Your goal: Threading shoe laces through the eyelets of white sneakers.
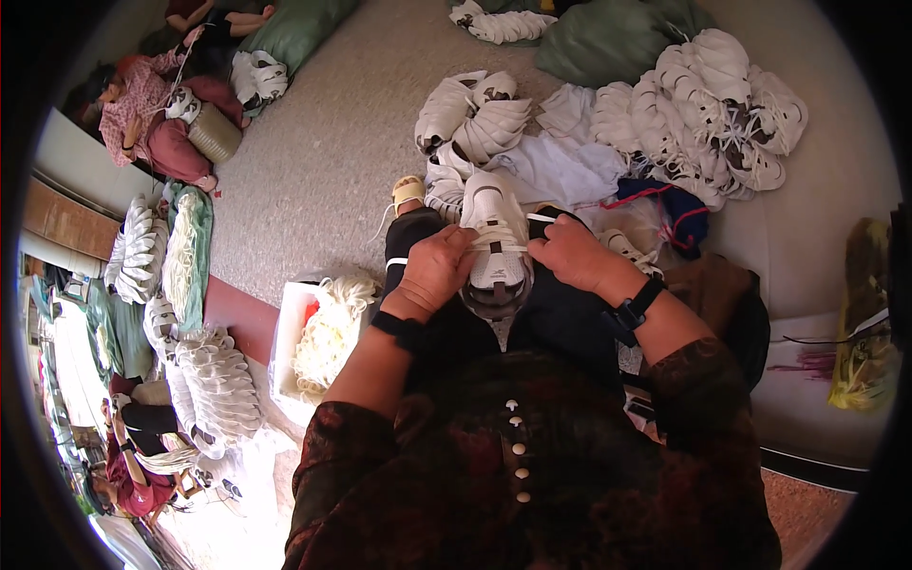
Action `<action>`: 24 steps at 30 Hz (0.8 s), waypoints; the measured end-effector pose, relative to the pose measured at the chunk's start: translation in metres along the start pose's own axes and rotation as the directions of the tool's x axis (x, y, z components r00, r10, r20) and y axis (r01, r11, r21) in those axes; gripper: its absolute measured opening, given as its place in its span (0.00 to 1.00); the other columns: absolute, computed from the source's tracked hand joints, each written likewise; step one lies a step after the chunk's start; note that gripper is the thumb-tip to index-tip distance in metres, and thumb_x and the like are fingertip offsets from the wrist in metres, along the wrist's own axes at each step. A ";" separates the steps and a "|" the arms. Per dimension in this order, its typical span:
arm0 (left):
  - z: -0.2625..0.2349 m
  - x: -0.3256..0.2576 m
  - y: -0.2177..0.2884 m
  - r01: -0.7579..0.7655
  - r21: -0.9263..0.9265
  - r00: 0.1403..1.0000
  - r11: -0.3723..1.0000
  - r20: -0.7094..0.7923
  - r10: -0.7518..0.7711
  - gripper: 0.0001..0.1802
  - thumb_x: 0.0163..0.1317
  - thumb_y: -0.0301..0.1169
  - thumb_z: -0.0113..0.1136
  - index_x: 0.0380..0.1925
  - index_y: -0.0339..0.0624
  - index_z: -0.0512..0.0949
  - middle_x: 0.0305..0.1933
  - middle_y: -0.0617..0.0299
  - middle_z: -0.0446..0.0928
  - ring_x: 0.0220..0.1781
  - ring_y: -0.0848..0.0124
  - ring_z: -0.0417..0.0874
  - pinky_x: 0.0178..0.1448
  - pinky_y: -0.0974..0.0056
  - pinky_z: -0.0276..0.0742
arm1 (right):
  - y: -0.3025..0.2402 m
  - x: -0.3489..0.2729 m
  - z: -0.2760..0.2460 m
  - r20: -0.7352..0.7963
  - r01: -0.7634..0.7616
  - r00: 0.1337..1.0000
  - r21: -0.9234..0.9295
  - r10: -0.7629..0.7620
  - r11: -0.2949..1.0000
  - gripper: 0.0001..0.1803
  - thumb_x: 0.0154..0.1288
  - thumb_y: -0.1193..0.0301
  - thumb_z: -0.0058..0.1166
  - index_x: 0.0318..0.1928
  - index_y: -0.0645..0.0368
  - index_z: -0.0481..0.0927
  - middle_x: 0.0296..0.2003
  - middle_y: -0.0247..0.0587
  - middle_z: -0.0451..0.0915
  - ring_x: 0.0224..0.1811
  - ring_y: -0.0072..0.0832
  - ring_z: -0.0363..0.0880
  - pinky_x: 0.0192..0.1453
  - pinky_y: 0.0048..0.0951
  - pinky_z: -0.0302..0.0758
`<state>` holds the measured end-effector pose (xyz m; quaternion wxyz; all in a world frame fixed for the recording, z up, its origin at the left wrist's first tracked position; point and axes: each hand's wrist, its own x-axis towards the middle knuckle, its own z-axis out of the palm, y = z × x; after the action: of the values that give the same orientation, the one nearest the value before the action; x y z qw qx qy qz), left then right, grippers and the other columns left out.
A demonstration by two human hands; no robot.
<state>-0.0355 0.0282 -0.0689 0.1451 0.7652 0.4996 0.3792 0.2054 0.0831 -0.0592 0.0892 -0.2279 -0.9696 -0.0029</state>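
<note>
A white sneaker (494,201) with a dark heel opening rests between my knees, its toe pointing away from me. White shoelace (511,249) runs across its tongue. On the shoe's left side, my left hand (439,268) is closed, pinching the lace beside the eyelets. My right hand (568,251) is closed on the lace at the opposite side, and a loose end sticks out past its fingers. The lace looks taut between both hands. My curled fingers partly hide the eyelets.
A white box (288,351) of loose pale laces (334,332) stands left of my legs. Sneakers lie ahead, with a larger sneaker pile (698,114) at far right beside green sacks (617,43). Other people (152,114) sit at the left with more shoes.
</note>
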 end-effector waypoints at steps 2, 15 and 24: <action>-0.007 -0.001 -0.005 -0.016 0.031 0.999 0.999 0.031 0.015 0.04 0.46 0.26 0.62 0.24 0.41 0.78 0.28 0.58 0.76 0.32 0.59 0.80 0.36 0.62 0.76 | 0.005 -0.011 -0.004 -0.010 -0.072 0.997 0.011 0.073 0.997 0.01 0.48 0.76 0.47 0.24 0.55 0.70 0.15 0.40 0.70 0.23 0.41 0.73 0.36 0.38 0.67; -0.115 -0.091 -0.088 0.485 -0.193 0.874 0.853 0.093 -0.477 0.02 0.49 0.20 0.61 0.24 0.35 0.79 0.23 0.63 0.78 0.28 0.78 0.76 0.35 0.72 0.72 | 0.067 -0.108 -0.027 0.077 -0.552 0.805 0.461 0.588 0.695 0.06 0.48 0.74 0.54 0.19 0.63 0.76 0.16 0.43 0.73 0.20 0.33 0.73 0.26 0.33 0.67; -0.219 -0.198 -0.131 0.697 -0.176 0.697 0.695 -0.061 -0.715 0.01 0.51 0.22 0.59 0.23 0.38 0.78 0.19 0.70 0.74 0.19 0.84 0.66 0.23 0.77 0.60 | 0.119 -0.166 -0.074 0.168 -0.707 0.630 0.528 0.758 0.471 0.04 0.50 0.77 0.55 0.24 0.67 0.78 0.15 0.34 0.72 0.21 0.19 0.68 0.27 0.25 0.66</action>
<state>-0.3224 -0.1192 -0.0870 0.3010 0.4769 0.7357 0.3751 0.4173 0.1130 -0.0193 0.1861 -0.5842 -0.7298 0.3025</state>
